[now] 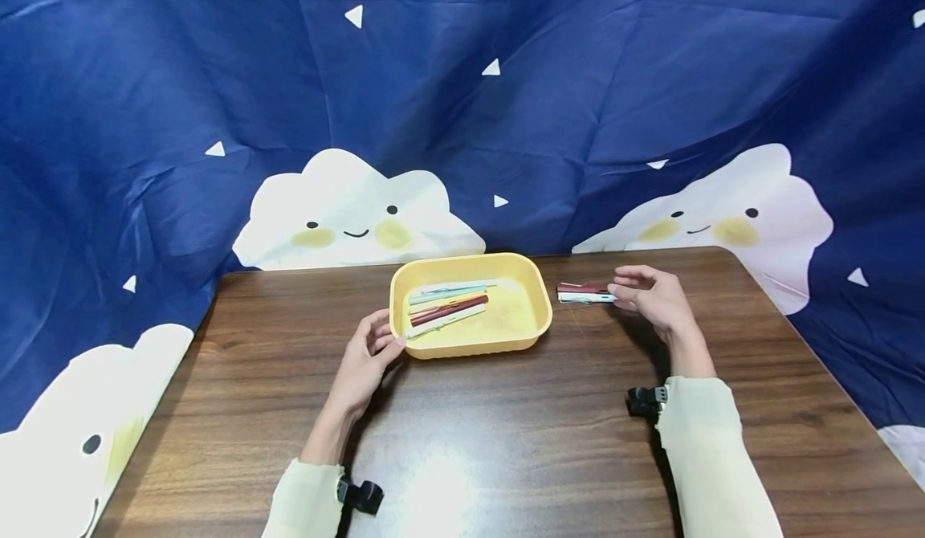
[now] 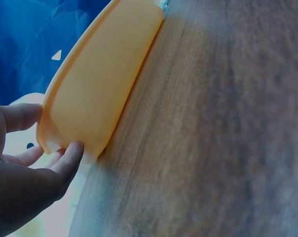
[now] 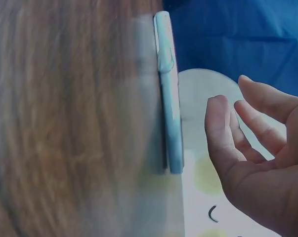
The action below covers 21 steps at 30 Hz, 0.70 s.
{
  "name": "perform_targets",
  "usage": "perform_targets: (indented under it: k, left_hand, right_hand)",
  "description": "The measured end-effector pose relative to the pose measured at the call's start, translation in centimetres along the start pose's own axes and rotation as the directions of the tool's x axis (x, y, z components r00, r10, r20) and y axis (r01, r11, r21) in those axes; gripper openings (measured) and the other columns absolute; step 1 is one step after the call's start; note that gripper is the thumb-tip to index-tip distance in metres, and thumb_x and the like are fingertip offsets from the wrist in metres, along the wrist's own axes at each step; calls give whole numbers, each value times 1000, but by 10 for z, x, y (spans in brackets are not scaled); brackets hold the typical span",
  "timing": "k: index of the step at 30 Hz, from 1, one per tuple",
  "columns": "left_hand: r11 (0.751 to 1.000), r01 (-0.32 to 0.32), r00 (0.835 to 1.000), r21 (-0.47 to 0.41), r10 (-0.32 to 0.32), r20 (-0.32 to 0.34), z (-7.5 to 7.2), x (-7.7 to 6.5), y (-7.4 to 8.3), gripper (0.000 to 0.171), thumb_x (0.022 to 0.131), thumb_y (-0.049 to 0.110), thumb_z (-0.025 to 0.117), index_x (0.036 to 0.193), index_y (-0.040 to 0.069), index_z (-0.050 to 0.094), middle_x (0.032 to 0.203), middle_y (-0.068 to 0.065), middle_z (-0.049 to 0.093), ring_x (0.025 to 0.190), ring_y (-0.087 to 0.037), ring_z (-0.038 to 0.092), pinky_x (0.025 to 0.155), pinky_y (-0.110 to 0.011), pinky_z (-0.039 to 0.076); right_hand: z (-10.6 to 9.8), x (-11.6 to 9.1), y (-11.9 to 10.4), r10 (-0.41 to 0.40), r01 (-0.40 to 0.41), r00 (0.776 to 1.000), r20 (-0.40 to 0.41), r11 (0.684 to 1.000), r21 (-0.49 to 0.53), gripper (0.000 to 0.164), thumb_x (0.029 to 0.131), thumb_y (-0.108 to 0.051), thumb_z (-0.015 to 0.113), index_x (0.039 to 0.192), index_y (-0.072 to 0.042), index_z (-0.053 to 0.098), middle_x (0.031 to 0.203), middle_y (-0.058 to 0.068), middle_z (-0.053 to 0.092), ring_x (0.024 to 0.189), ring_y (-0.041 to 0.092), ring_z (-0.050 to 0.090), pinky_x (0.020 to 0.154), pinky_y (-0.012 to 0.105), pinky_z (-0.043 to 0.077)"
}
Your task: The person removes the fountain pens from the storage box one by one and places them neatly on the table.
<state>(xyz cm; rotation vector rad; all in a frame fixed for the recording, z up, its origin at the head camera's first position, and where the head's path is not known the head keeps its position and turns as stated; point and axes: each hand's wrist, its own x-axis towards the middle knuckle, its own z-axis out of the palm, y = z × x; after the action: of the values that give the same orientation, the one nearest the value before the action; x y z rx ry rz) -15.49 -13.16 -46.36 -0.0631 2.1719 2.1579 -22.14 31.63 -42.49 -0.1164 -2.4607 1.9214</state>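
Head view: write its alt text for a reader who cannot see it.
A person's left hand touches the left end of a yellow tray holding pens, while the right hand is close to more pens on the wooden table. Behind is blue cloth printed with smiling clouds.

This looks like a makeshift indoor recording corner; whether in a home, office or lab cannot be told. Blue cloth (image 1: 433, 80) printed with smiling clouds (image 1: 354, 201) screens the far, left and right sides of a wood-grain table (image 1: 542, 417), and black cameras (image 1: 363, 496) sit at both sleeves (image 1: 711, 450).
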Motion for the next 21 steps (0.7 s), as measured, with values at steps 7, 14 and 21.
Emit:
perform_targets:
  k: [7,14,21]
  left_hand:
    - [1000,2,1000,-1,-2,0,0,-1,1,57,97,0,65,149,2,40,135,-23,52,117,-30,52,86,-19,49]
    - [1000,-5,1000,-1,5,-5,1,0,2,57,97,0,65,149,2,41,134,-23,52,117,-30,52,86,-19,49]
    - [1000,-1,1000,-2,1,-7,1,-1,3,57,97,-1,65,149,2,41,135,-23,53,116,-29,53,87,-20,50]
  right_hand:
    - [12,-2,-15,-24,19,998,49,994,109,37,91,-1,73,124,3,57,101,-3,65,91,8,67,80,29,59]
    - [26,-3,-32,-11,-5,996,87,983,182,40,90,1,74,126,2,56,105,0,65,91,10,68,81,30,59]
    - [39,-3,-41,-29,13,994,109,989,146,49,92,-1,72,135,10,50,108,2,63,90,8,68,83,31,58]
